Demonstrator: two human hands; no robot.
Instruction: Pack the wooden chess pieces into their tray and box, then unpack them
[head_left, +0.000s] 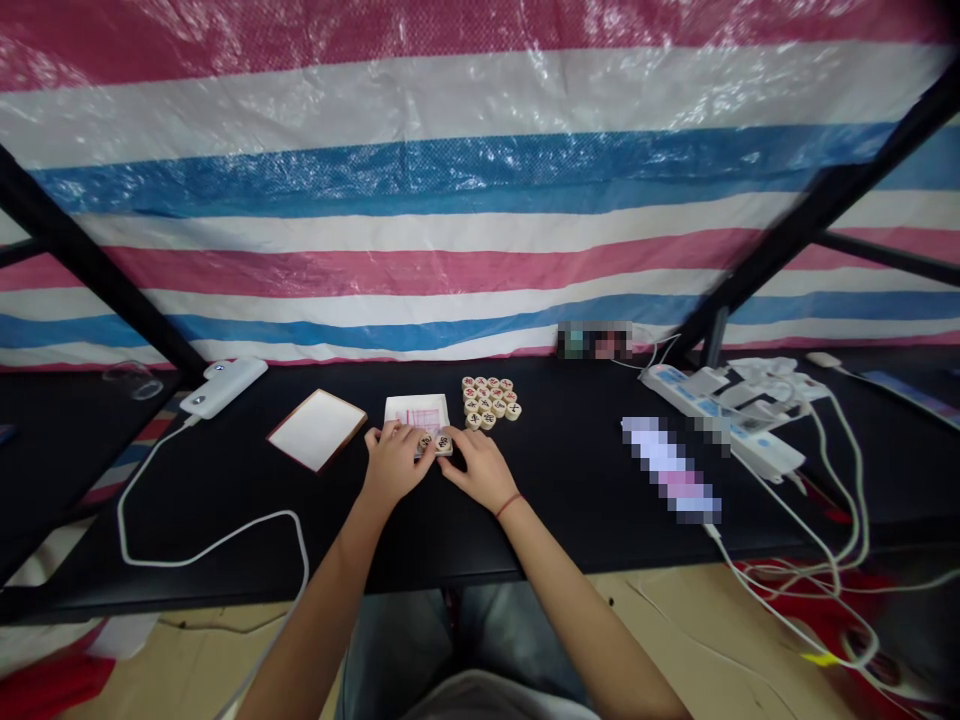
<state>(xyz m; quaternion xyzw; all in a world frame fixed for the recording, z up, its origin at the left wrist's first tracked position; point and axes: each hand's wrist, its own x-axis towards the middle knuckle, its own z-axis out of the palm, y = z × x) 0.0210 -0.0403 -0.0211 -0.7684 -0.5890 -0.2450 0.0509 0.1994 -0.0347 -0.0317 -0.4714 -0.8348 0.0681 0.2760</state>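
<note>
My left hand (397, 462) and right hand (480, 470) sit narrow on a white tray (417, 412), fingertips by two xiangqi discs (433, 442), grip unclear. From there, about eighteen more discs (490, 402) lie at two o'clock, one white-faced board (316, 430) at nine.

Two round wooden game pieces (433, 442) are touched by the left hand (397, 462) and right hand (480, 472) at the near edge of a white card with pink markings (417, 410) on the black desk (577, 490). A cluster of similar pieces (490, 400) is set just right of it; a brown-edged white board (317, 430) lies left.
</note>
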